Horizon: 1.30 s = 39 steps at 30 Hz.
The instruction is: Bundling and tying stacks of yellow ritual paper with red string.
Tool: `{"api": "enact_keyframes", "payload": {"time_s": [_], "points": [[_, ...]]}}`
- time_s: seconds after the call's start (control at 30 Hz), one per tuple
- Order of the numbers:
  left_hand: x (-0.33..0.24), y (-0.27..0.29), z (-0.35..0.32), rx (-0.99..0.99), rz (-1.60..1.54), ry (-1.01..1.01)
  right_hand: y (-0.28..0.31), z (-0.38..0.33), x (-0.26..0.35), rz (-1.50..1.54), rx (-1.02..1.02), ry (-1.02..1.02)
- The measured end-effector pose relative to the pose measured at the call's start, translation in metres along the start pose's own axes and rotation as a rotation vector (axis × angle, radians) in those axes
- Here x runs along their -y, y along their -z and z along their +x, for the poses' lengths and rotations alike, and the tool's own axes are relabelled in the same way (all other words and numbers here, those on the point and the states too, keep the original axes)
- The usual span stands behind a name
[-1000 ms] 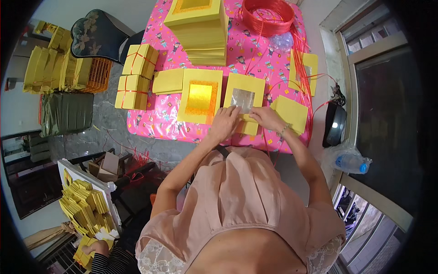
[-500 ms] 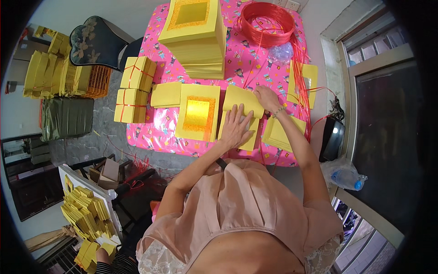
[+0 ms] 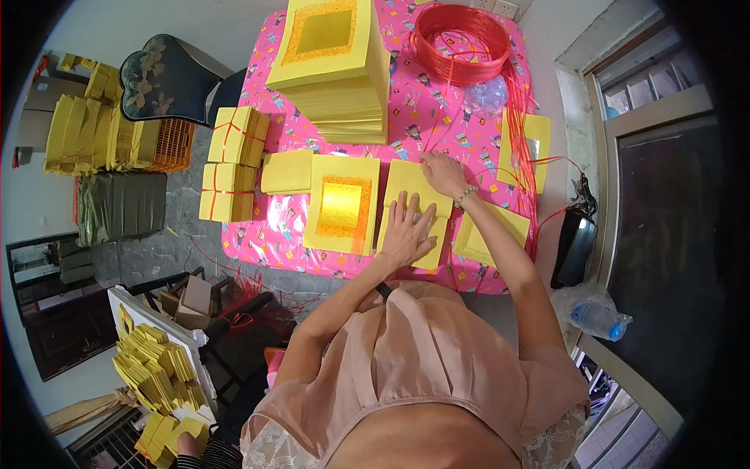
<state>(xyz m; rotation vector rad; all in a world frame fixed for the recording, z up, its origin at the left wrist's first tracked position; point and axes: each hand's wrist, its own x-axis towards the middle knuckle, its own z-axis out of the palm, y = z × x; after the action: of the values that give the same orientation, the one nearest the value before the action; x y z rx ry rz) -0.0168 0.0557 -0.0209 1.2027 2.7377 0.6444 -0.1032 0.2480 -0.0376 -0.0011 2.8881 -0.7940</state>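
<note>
My left hand [image 3: 409,228] lies flat with fingers spread on a yellow paper sheet [image 3: 401,180] at the table's near side. At the sheet's far right edge is my right hand [image 3: 447,177], its fingers bent together on the paper; the fingertips are partly hidden. Just left of the sheet lies a pile of yellow paper [image 3: 319,227] with an orange-bordered gold square [image 3: 341,205]. Smaller yellow papers [image 3: 478,242] sit under and beside my right forearm. Left of the gold-square pile is a low stack of folded yellow paper [image 3: 287,172].
A tall yellow paper stack [image 3: 348,105] stands farther back, beside a red strapping coil [image 3: 461,51]. Two bundles tied with red strap [image 3: 228,191] occupy the table's left edge. More yellow bundles [image 3: 156,363] and a person's striped sleeve [image 3: 209,455] are at lower left.
My right hand has moved a little left along the sheet's far edge, and the raised, curved paper now lies flatter. My left hand stays on the sheet. The whole view has shifted slightly.
</note>
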Motion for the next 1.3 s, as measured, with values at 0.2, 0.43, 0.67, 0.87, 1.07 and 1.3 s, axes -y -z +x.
{"api": "enact_keyframes", "payload": {"time_s": [0.2, 0.43, 0.67, 0.87, 1.07, 1.3], "points": [[0.004, -0.004, 0.002, -0.003, -0.041, 0.005, -0.007, -0.001, 0.009, 0.065, 0.076, -0.033], [0.007, -0.007, 0.001, 0.008, -0.044, 0.001, -0.013, -0.004, 0.008, 0.068, -0.006, -0.011], [0.006, -0.004, -0.002, -0.005, -0.057, 0.005, -0.013, -0.006, 0.009, 0.087, -0.019, 0.037], [0.007, -0.006, -0.001, 0.008, -0.059, 0.001, -0.014, -0.009, 0.018, 0.027, -0.048, 0.001], [0.01, -0.007, -0.005, 0.034, -0.106, 0.039, -0.033, -0.009, 0.017, -0.109, -0.151, 0.008], [0.013, -0.007, -0.009, 0.063, -0.037, 0.039, -0.031, -0.017, 0.026, -0.081, -0.292, 0.016]]}}
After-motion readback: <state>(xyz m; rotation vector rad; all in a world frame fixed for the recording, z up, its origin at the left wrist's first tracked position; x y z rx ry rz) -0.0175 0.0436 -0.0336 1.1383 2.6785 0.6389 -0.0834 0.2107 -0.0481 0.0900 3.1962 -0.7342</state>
